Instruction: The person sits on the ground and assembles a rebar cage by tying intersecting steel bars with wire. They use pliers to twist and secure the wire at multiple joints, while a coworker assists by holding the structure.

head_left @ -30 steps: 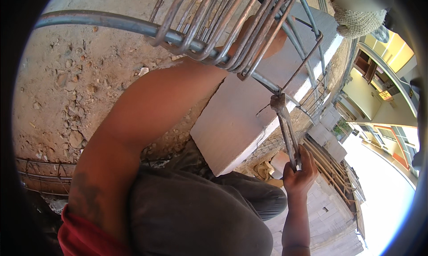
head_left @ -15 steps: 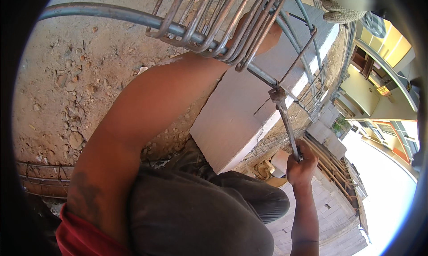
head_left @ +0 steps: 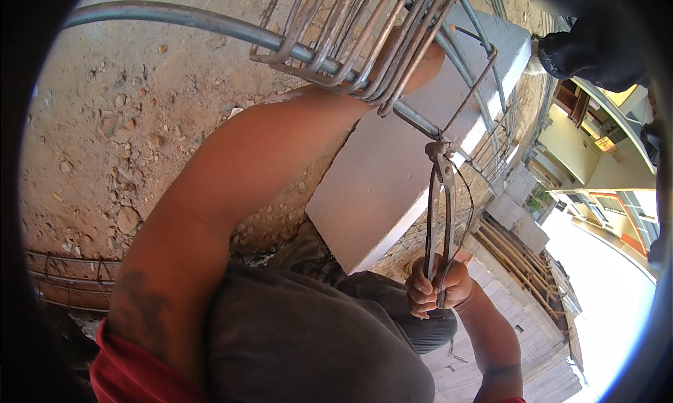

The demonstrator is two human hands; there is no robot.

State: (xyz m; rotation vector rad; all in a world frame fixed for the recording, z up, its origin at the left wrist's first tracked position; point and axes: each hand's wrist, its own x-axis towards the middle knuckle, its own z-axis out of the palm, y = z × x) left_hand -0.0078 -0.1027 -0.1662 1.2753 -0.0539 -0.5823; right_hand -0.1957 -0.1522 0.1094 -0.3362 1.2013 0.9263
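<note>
My right hand [head_left: 454,285] is closed around the handles of a pair of end-cutting pincers [head_left: 442,170]. Their jaws meet a rebar joint where a bent stirrup [head_left: 471,94] crosses a long bar. A thin dark tie wire [head_left: 468,205] curves beside the handles. My left hand [head_left: 422,72] reaches behind a bunch of rusty stirrups [head_left: 350,52] threaded on a long steel bar [head_left: 175,14]; its fingers are hidden by the metal. Beneath the bars lies a pale, smooth-faced block [head_left: 378,185].
Stony dirt ground [head_left: 133,164] spreads to the left. My bent knee in dark trousers [head_left: 308,333] is close below the block. Another person in dark clothing [head_left: 596,49] is at the upper right. A block wall [head_left: 512,333] and stacked timber [head_left: 522,266] stand at the right.
My right hand has swung left and down, and the pincers' handles now stand apart and more upright. The tie wire loop shows beside them. A dark-clothed person has come in at upper right.
</note>
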